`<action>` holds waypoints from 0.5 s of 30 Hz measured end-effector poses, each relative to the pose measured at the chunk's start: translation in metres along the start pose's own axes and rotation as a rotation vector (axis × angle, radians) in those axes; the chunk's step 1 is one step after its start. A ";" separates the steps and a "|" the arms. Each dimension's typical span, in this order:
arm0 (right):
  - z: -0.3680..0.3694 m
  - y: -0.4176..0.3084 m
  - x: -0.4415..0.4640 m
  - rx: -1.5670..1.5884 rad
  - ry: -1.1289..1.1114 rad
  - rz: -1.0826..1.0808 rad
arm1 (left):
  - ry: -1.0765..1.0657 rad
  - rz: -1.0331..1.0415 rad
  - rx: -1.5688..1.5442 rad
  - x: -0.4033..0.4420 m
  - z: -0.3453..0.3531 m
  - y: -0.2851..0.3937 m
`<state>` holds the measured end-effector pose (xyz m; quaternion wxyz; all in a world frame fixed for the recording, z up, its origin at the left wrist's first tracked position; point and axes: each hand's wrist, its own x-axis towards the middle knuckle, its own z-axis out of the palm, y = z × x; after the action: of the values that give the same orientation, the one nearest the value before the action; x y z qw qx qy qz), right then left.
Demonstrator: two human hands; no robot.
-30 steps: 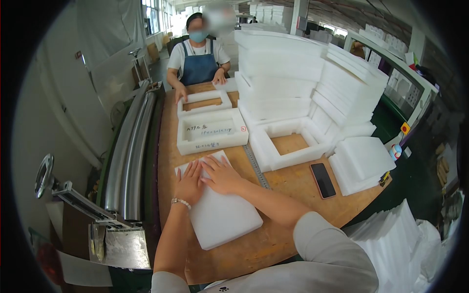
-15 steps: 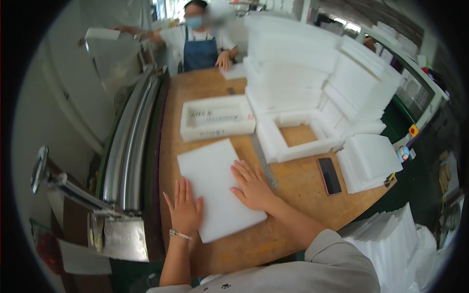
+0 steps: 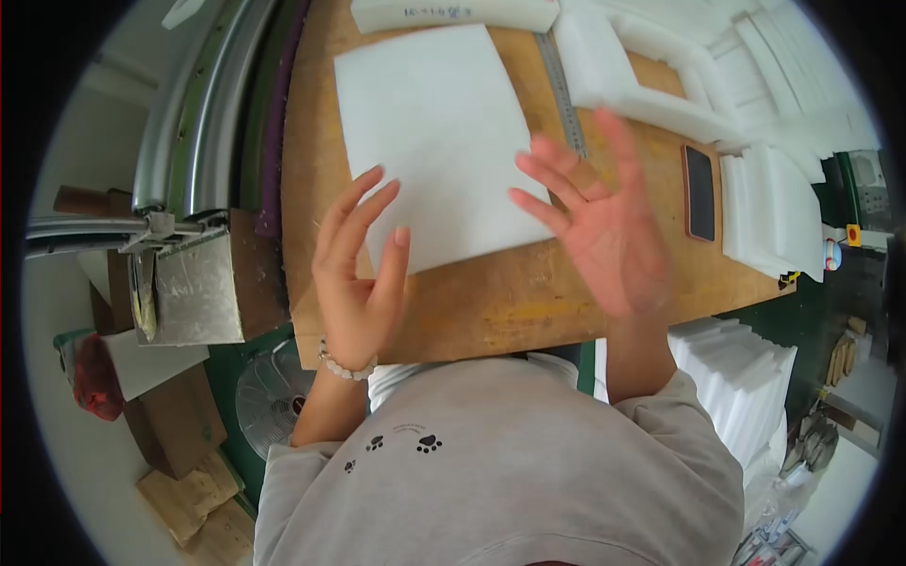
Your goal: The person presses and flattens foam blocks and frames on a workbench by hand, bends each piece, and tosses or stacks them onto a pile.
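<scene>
A white foam sheet [image 3: 439, 141] lies flat on the wooden table [image 3: 491, 316]. My left hand [image 3: 354, 269] is raised over the sheet's lower left edge, fingers curved and apart, holding nothing. Over the sheet's right edge hovers my right hand [image 3: 609, 222], palm partly turned up, fingers spread and slightly blurred, with nothing in it. Beyond the sheet, a white foam box with handwriting [image 3: 453, 13] is cut off by the top of the view. A steel ruler [image 3: 562, 99] lies to the right of the sheet.
White foam frames [image 3: 604, 66] stand at the upper right. Nearby are a phone [image 3: 699, 193] and a foam stack [image 3: 769, 212]. Metal rollers [image 3: 222, 104] run along the table's left side. A fan [image 3: 269, 391] stands below, and more foam sheets [image 3: 736, 377] are at the lower right.
Both hands have lifted off the foam sheet, and the right one has turned over. The view has tilted down, so the co-worker is out of sight.
</scene>
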<state>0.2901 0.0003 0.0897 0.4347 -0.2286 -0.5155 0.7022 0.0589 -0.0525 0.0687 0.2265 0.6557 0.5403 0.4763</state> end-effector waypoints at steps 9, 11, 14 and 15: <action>0.041 0.009 0.011 0.715 -0.337 0.035 | 0.225 0.125 -0.461 0.029 -0.011 0.035; 0.040 0.013 0.011 0.636 -0.383 -0.002 | 0.215 0.191 -0.402 0.030 -0.012 0.035; 0.041 0.011 0.011 0.435 -0.387 -0.069 | 0.227 0.198 -0.333 0.030 -0.013 0.038; 0.042 0.011 0.011 0.333 -0.389 -0.100 | 0.236 0.201 -0.300 0.029 -0.013 0.039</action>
<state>0.2485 -0.0132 0.0965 0.3931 0.0114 -0.4774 0.7858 0.0657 -0.0409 0.1175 0.2081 0.6051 0.4178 0.6449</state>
